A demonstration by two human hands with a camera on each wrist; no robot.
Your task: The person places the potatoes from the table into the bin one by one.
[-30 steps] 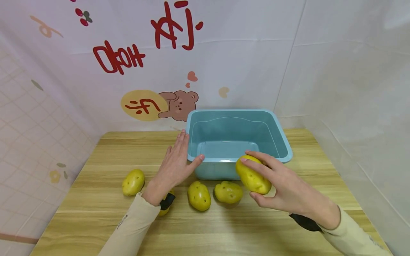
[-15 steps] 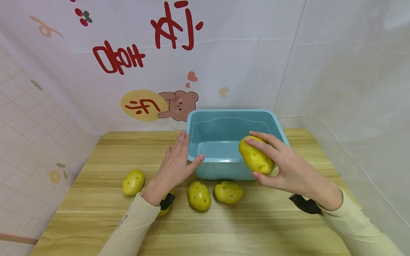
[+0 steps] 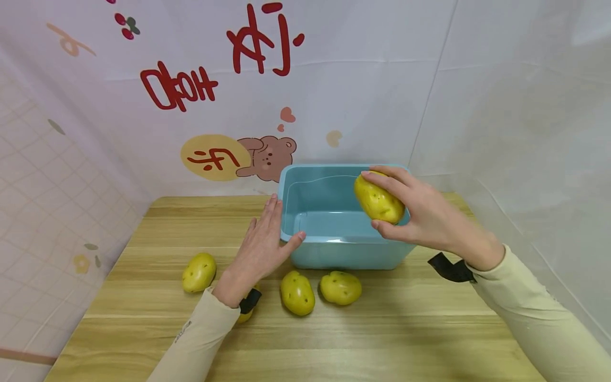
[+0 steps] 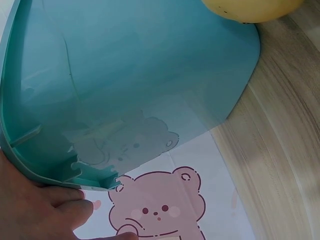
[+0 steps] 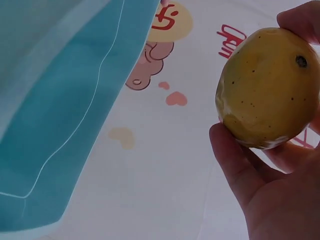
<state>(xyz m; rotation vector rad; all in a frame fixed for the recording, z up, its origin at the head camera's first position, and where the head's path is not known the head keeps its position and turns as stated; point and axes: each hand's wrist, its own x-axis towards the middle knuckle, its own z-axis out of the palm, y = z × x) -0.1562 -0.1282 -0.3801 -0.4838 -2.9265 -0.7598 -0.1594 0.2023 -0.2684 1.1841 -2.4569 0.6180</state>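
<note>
A yellow potato [image 3: 379, 199] is gripped between the thumb and fingers of my right hand [image 3: 420, 212], held above the right part of a blue plastic basin [image 3: 348, 254]. The right wrist view shows the same potato [image 5: 267, 87] from another side, with small dark specks and one dark pit. My left hand [image 3: 258, 241] lies with straight fingers against the basin's left rim; in the left wrist view that hand [image 4: 35, 210] touches the rim at the lower left. The visible part of the basin's floor is bare.
On the wooden table [image 3: 334, 345] lie a potato [image 3: 199, 272] at the left, another potato [image 3: 297, 293] and a potato [image 3: 341, 287] before the basin. One more potato [image 3: 245, 315] is mostly hidden by my left wrist. A printed white curtain [image 3: 363, 95] hangs behind.
My right hand has raised the potato from in front of the basin's near rim to above its opening. The left hand stays at the left rim.
</note>
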